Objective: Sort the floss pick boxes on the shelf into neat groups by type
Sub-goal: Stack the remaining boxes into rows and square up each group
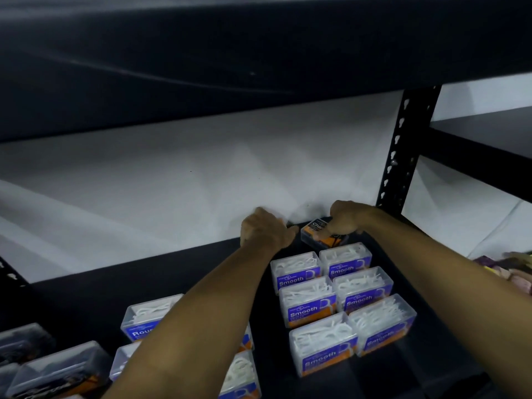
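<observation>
My right hand (pixel 347 217) grips the charcoal box (pixel 319 232) just behind the finished Smooth block (pixel 342 300). My left hand (pixel 266 231) is curled; contents unclear. Round boxes (pixel 149 316) and dark boxes (pixel 54 370), left of the block, remain loose.

On the black metal shelf (pixel 178 272), six clear plastic "Smooth" boxes (pixel 342 300) stand in two touching columns at right. Behind them lies the clear black-labelled box (pixel 318 233), under the right hand (pixel 345 217). The left hand (pixel 266 230) is just left of it. Clear "Round" boxes (pixel 149 316) sit front-left, dark-filled boxes (pixel 54 370) farther left.
</observation>
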Demonstrator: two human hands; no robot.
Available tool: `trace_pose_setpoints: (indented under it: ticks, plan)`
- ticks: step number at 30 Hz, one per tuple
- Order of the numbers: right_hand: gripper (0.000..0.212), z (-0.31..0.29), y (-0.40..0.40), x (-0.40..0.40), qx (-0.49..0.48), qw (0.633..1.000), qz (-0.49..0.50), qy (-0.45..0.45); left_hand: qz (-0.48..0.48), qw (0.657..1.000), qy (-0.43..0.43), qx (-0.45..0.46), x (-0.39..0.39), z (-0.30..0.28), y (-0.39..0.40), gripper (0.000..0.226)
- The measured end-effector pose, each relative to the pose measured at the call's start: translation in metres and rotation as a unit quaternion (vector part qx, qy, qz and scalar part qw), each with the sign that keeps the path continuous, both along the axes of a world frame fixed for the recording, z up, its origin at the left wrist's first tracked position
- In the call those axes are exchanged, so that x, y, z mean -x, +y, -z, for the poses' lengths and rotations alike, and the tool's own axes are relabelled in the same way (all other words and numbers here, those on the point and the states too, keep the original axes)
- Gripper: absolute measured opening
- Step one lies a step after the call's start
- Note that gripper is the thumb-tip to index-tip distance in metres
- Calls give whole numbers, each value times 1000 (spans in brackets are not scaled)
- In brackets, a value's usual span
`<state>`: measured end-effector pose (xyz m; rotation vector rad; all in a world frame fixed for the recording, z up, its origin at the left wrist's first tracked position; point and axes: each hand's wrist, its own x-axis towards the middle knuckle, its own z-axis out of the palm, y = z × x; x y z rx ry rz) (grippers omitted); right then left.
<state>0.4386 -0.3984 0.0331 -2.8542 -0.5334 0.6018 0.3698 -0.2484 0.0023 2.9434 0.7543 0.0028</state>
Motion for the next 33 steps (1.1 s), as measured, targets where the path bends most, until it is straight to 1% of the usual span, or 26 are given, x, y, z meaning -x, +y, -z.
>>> trace_pose_setpoints:
  ticks: [2, 5, 9, 11, 13, 14, 16, 18, 19, 21, 24, 25, 26, 27, 28, 29, 30, 33]
  plan:
    - [73, 1, 2, 1, 13, 1000, 9, 2, -34, 997, -24, 59, -1, 4, 2, 83]
    - [76, 4, 2, 1, 12, 1000, 22, 13, -82, 984, -68, 142, -4, 10, 8, 89]
    - [76, 4, 4, 2, 5, 1000, 24, 19, -106, 963, -95, 230, -1, 6, 18, 96]
    - [76, 5, 6, 2, 0, 1000, 18, 19, -98, 943, -105, 302, 3, 1, 25, 91]
    - [75, 7, 6, 3, -10, 1000, 17, 24, -74, 907, -128, 394, 9, -4, 32, 81]
    - [74, 8, 7, 3, -16, 999, 19, 29, -65, 884, -146, 438, 13, -7, 36, 76]
    - [70, 10, 8, 4, -24, 999, 20, 33, -61, 824, -193, 530, 22, -15, 41, 62]
    - [62, 11, 8, 5, -31, 999, 19, 24, -59, 748, -230, 620, 35, -26, 43, 42]
    - [59, 12, 8, 5, -38, 999, 19, 16, -57, 709, -243, 660, 41, -31, 45, 36]
    - [53, 13, 8, 4, -62, 998, 22, 0, -46, 624, -249, 739, 53, -38, 53, 39]
    - [38, 11, 6, 3, -128, 991, 28, -8, -3, 493, -238, 837, 69, -41, 65, 54]
    - [34, 9, 5, 5, -153, 988, 28, -9, 11, 458, -232, 858, 73, -41, 68, 58]
    - [31, 7, 5, 7, -177, 984, 23, -12, 25, 434, -221, 873, 76, -42, 69, 60]
    - [30, 4, 5, 11, -197, 980, 15, -18, 39, 423, -212, 880, 79, -43, 69, 61]
    - [30, 1, 5, 14, -215, 976, 7, -24, 50, 428, -207, 878, 81, -45, 69, 61]
    - [32, -1, 5, 17, -231, 973, 0, -26, 57, 444, -211, 869, 83, -46, 68, 59]
    - [40, -3, 6, 19, -246, 969, -4, -24, 60, 466, -221, 855, 85, -47, 68, 57]
    - [63, -8, 10, 28, -290, 957, -15, 2, 54, 544, -256, 797, 92, -49, 69, 47]
